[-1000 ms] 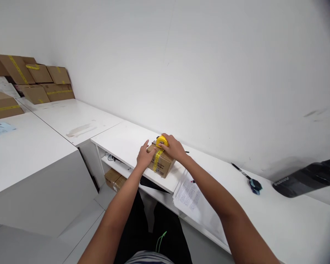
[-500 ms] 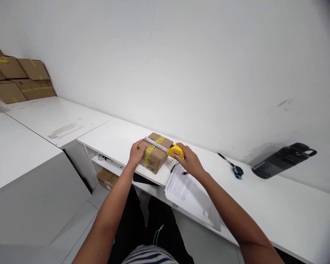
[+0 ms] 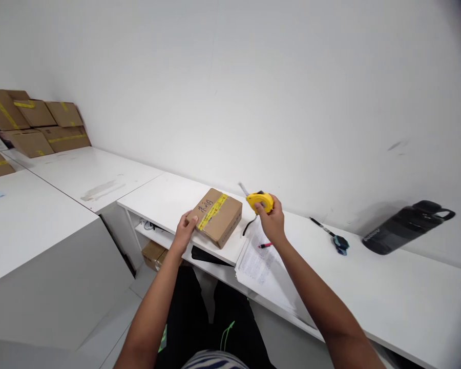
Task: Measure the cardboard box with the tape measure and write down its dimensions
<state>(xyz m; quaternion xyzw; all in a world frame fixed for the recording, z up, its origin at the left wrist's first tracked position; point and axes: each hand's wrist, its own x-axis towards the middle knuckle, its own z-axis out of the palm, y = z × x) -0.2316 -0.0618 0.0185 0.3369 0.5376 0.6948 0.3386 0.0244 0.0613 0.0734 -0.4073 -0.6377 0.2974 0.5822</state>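
A small cardboard box [image 3: 223,217] with yellow tape and black handwriting on top rests on the white shelf top. My left hand [image 3: 184,231] grips its left corner, thumb on the upper face and fingers down the side. Just right of the box, my right hand [image 3: 272,218] holds a yellow tape measure [image 3: 259,200] in the air. A short, blurred length of its blade sticks out toward the wall, apart from the box. The black wrist strap [image 3: 249,225] of the tape measure hangs below it.
Printed papers [image 3: 261,277] with a red-and-black pen [image 3: 265,246] lie to the right. Beyond are a dark strapped object [image 3: 340,244] and a black bottle [image 3: 405,228] against the wall. Cardboard boxes [image 3: 63,114] are stacked at far left; another carton [image 3: 152,254] sits on the lower shelf.
The blade, stretched across the box before, is now mostly retracted, and my right hand has lifted the tape measure off. The box now shows a different face on top, with handwriting.
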